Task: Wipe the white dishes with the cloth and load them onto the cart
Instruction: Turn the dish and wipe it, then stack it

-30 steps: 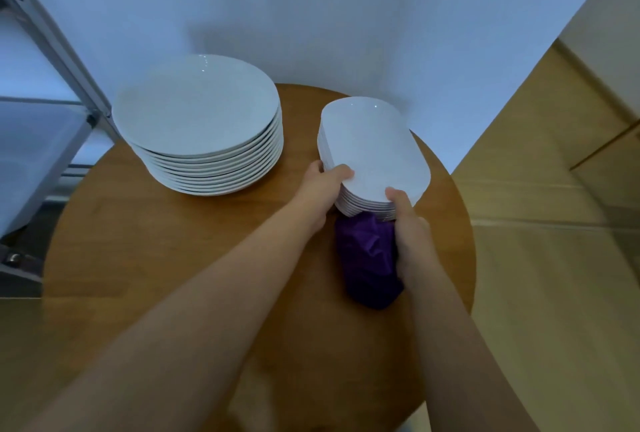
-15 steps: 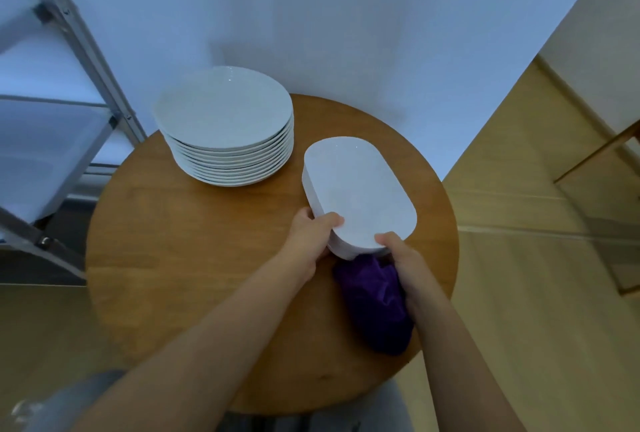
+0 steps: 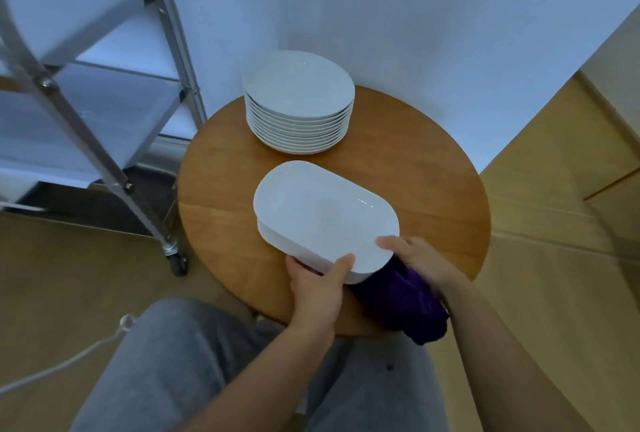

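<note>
Above the round table I have my left hand and right hand pinching the oval dishes (purple cloth bunched beneath); next, I reckon, swing to the cart.

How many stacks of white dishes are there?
2. A stack of round plates stands at the far side of the round wooden table; a stack of oval dishes is gripped by both hands above the near side. The cart's shelves are partly out of view.

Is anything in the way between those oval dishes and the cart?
Nothing visible. Both hands hold the oval dishes above the table; the cart stands to their left, with only open floor between. The round plates sit further back.
</note>
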The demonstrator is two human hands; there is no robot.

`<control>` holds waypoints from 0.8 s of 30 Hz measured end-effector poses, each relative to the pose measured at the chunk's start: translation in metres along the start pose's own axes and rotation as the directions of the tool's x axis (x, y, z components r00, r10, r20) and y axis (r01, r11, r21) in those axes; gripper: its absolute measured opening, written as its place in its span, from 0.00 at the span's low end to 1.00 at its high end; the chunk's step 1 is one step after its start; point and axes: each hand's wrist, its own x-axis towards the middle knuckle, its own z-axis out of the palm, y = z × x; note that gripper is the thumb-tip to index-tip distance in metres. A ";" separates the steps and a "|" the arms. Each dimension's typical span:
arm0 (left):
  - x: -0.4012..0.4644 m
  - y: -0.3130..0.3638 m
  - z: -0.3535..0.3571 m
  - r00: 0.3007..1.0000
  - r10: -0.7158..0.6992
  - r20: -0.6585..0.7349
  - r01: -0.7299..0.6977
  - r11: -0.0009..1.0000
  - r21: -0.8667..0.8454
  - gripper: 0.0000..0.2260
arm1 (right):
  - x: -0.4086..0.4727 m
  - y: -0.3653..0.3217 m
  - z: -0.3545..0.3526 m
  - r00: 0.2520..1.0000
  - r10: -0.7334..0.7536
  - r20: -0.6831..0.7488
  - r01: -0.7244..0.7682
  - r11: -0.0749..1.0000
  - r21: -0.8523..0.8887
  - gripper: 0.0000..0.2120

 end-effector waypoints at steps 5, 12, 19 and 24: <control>-0.005 0.001 -0.009 0.998 -0.012 -0.063 0.008 0.998 -0.057 0.44 | 0.009 -0.022 0.013 1.000 0.024 0.014 -0.022 0.992 -0.125 0.18; -0.003 0.010 -0.045 0.999 -0.021 0.036 0.023 0.999 -0.050 0.41 | 0.000 -0.023 0.025 0.995 -0.055 -0.082 0.044 0.991 -0.129 0.37; 0.016 0.046 -0.127 0.951 0.259 -0.171 -0.227 0.956 0.186 0.22 | -0.026 -0.048 -0.008 0.814 -0.175 -0.554 0.141 0.984 -0.105 0.28; 0.014 0.053 -0.107 0.856 0.513 -0.057 -0.449 0.795 0.408 0.08 | -0.052 -0.085 0.001 0.704 -0.146 -0.695 0.366 0.913 0.179 0.19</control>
